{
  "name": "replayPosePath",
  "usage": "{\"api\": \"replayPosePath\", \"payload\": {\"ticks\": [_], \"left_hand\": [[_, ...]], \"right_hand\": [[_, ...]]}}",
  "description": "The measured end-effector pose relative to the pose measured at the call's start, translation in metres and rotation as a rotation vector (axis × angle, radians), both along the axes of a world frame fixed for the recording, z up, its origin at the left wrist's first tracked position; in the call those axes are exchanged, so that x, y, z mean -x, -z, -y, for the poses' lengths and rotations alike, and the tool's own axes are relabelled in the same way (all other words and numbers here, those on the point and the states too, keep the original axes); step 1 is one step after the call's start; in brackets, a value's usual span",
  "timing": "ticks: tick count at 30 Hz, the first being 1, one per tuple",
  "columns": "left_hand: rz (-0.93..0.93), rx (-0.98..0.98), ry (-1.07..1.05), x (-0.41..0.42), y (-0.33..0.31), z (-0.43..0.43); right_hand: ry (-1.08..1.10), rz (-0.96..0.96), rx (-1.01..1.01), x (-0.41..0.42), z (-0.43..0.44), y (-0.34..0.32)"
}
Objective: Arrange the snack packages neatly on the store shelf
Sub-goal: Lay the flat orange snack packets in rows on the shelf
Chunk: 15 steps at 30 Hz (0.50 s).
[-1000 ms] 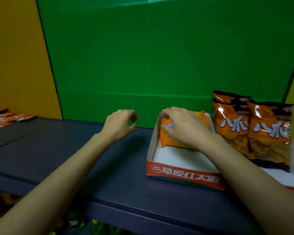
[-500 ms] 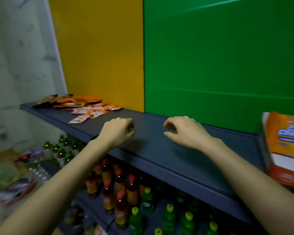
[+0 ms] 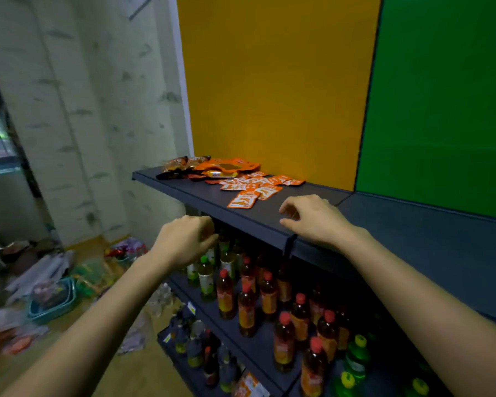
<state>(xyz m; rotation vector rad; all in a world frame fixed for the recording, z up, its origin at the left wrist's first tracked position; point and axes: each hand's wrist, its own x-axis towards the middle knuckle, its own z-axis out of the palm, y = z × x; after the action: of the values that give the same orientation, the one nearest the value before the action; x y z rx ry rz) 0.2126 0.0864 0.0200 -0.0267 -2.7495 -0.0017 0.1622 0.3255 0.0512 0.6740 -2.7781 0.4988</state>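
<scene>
Two bare forearms reach forward from the bottom of the view. The left hand (image 3: 184, 239) hangs in front of the shelf's front edge, its grip drawn together with fingers curled under and nothing visible in it. The right hand (image 3: 312, 219) hovers just over the front of the dark grey shelf (image 3: 413, 233), its grip apart and empty, fingers half bent, likely ready to gather what lies ahead.

Below the hands, a lower shelf carries rows of upright bottles (image 3: 246, 308) with red and green caps. Down on the floor to the left lies loose clutter, with a teal basket (image 3: 52, 305) among it.

Further along the top shelf, near the right hand but apart from it, small orange packets (image 3: 254, 190) lie flat in a loose, overlapping scatter, not yet tidied. Beyond them, at the shelf's far left end, larger snack bags (image 3: 226, 167) lie heaped on their sides. These look like the next things to straighten.

Behind the shelf stand a yellow panel (image 3: 269, 81) and a green panel (image 3: 441, 96).
</scene>
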Motion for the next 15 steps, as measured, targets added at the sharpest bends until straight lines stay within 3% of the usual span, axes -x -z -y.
{"api": "replayPosePath", "payload": {"ticks": [7,15], "left_hand": [[-0.028,-0.045,0.002,0.050,0.006,0.069],[-0.025,-0.077,0.043,0.166,-0.009,0.138]], "right_hand": [[-0.043,0.042,0.006,0.071,0.080,0.001],[0.005,0.068,0.000,0.192,0.158,-0.004]]}}
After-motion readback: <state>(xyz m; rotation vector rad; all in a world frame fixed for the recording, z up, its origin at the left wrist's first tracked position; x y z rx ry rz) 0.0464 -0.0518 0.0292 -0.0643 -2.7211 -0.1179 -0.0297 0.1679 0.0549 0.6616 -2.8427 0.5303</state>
